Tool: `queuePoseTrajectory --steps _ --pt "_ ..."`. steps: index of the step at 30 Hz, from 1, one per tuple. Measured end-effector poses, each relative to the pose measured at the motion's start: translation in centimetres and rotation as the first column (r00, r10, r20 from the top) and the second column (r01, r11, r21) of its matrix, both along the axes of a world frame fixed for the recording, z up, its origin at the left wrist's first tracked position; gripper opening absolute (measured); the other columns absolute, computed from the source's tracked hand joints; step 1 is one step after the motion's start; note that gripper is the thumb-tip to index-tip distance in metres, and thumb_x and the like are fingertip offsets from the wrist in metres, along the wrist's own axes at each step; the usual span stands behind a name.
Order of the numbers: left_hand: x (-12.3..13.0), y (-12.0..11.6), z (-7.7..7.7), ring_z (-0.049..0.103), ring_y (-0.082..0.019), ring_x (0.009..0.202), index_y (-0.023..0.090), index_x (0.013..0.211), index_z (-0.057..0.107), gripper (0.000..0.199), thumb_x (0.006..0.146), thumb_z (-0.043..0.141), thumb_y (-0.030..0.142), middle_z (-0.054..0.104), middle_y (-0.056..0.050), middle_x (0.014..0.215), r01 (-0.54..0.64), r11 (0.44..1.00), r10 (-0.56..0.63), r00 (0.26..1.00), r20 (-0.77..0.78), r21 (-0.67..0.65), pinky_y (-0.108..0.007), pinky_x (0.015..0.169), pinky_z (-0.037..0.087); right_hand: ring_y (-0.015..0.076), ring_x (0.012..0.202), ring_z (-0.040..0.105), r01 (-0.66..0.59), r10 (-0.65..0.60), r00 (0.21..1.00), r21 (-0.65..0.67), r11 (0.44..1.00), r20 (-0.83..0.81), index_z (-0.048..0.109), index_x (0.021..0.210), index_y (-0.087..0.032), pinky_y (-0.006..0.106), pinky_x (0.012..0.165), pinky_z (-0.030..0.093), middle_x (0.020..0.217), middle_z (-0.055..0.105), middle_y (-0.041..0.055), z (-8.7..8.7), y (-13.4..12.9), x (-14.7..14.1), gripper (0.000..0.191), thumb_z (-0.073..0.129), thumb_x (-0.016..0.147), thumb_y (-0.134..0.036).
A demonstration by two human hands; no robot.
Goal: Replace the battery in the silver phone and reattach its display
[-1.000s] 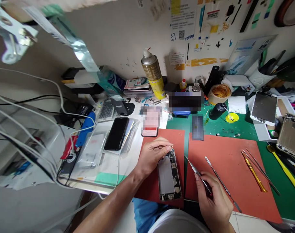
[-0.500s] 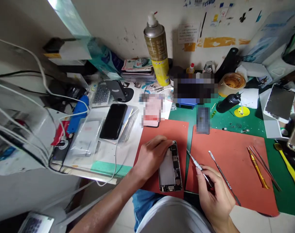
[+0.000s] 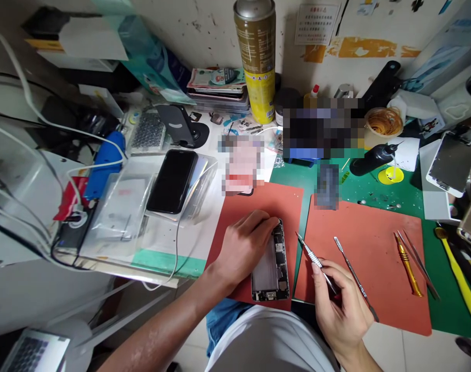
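Observation:
On the left red mat (image 3: pixel 229 212) lies an opened phone (image 3: pixel 266 274), its internal parts and a long grey area exposed. My left hand (image 3: pixel 245 248) is curled over the phone's upper left part, fingers gripping near its top end and hiding that part. Held pen-like in my right hand (image 3: pixel 346 299) is a slim silver pointed tool (image 3: pixel 312 255) with a knurled grip. Its tip points up and left, a short way right of the phone and apart from it. A thin metal spudger (image 3: pixel 349 266) lies just beyond my right fingers on the right red mat (image 3: pixel 378 237).
A gold screwdriver (image 3: pixel 408 266) and tweezers (image 3: pixel 421 266) lie at the right, with a yellow-handled brush (image 3: pixel 458 279) beyond. At the left rest a black phone (image 3: pixel 172 181) and white cables (image 3: pixel 177 243). A tall spray can (image 3: pixel 256 67) stands at the back.
The head view has tilted down and come a little closer, so the bench things appear shifted. Both hands keep nearly the same place and hold.

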State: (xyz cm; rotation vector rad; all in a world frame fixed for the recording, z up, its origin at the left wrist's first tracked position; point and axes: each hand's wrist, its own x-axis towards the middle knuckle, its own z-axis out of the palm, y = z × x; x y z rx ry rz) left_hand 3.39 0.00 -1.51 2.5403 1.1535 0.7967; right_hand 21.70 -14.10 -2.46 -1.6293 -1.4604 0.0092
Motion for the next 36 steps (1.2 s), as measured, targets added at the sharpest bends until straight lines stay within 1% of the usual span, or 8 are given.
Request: queuePoseTrajectory --steps 3,9,18,22,26,32,36 --pt "0.00 -0.07 -0.06 0.074 -0.017 0.083 0.015 0.110 0.075 0.019 0.100 0.061 0.008 0.073 -0.005 0.098 -0.006 1.000 0.006 1.000 0.000 0.005 -0.030 0.074 0.065 0.0178 0.082 0.077 -0.006 0.006 1.000 0.002 1.000 -0.008 0.068 0.104 -0.013 0.026 0.070 0.061 0.094 0.077 0.0090 0.06 0.02 -0.03 0.027 0.078 0.086 0.005" --pt "-0.01 -0.27 0.07 0.074 -0.016 0.082 0.015 0.108 0.075 0.017 0.101 0.060 0.009 0.073 -0.005 0.097 -0.018 1.000 0.018 1.000 -0.004 -0.007 -0.029 0.072 0.064 0.0168 0.078 0.076 0.005 -0.005 1.000 -0.007 1.000 -0.014 0.068 0.103 -0.014 0.025 0.064 0.059 0.093 0.077 0.0080 0.22 0.14 -0.06 0.028 0.079 0.085 0.004" --pt "0.00 -0.27 -0.05 0.074 -0.017 0.082 0.016 0.109 0.076 0.019 0.100 0.061 0.008 0.073 -0.006 0.099 -0.033 0.999 0.033 0.999 -0.010 0.003 -0.029 0.072 0.064 0.0156 0.077 0.076 0.009 -0.009 1.000 -0.011 1.000 -0.018 0.069 0.102 -0.014 0.024 0.065 0.060 0.093 0.078 0.0070 0.33 0.17 -0.11 0.027 0.080 0.085 0.004" --pt "0.04 -0.33 0.06 0.074 -0.017 0.081 0.016 0.108 0.076 0.018 0.099 0.063 0.008 0.073 -0.005 0.098 -0.039 0.999 0.039 0.999 -0.020 0.016 -0.028 0.071 0.063 0.0165 0.080 0.076 -0.005 0.005 1.000 -0.006 1.000 -0.029 0.069 0.103 -0.013 0.025 0.068 0.061 0.093 0.077 0.0073 0.18 0.19 -0.11 0.028 0.079 0.085 0.006" --pt "-0.07 -0.41 0.09 0.073 -0.017 0.081 0.016 0.111 0.075 0.021 0.098 0.062 0.005 0.073 -0.006 0.099 -0.028 0.999 0.029 0.999 -0.031 0.020 -0.029 0.070 0.062 0.0173 0.082 0.077 -0.001 0.001 1.000 -0.006 1.000 -0.028 0.069 0.104 -0.013 0.025 0.070 0.062 0.094 0.078 0.0073 0.01 0.13 -0.11 0.027 0.077 0.086 0.005" --pt "-0.26 -0.25 -0.17 0.073 -0.018 0.085 0.017 0.115 0.074 0.027 0.098 0.058 0.003 0.073 -0.007 0.102 -0.012 1.000 0.012 1.000 -0.016 -0.006 -0.030 0.072 0.063 0.0184 0.079 0.078 0.020 -0.020 0.999 -0.018 1.000 -0.027 0.071 0.104 -0.018 0.027 0.068 0.063 0.094 0.079 0.0044 0.07 0.01 -0.05 0.027 0.078 0.086 0.002" --pt "-0.56 -0.35 0.14 0.073 -0.018 0.090 0.016 0.119 0.072 0.030 0.099 0.057 0.001 0.072 -0.008 0.106 0.001 1.000 -0.001 1.000 0.018 -0.017 -0.030 0.077 0.064 0.0198 0.077 0.079 0.016 -0.017 0.999 -0.019 1.000 -0.046 0.072 0.106 -0.019 0.029 0.065 0.064 0.096 0.079 0.0050 -0.09 -0.14 -0.03 0.030 0.080 0.084 0.001"
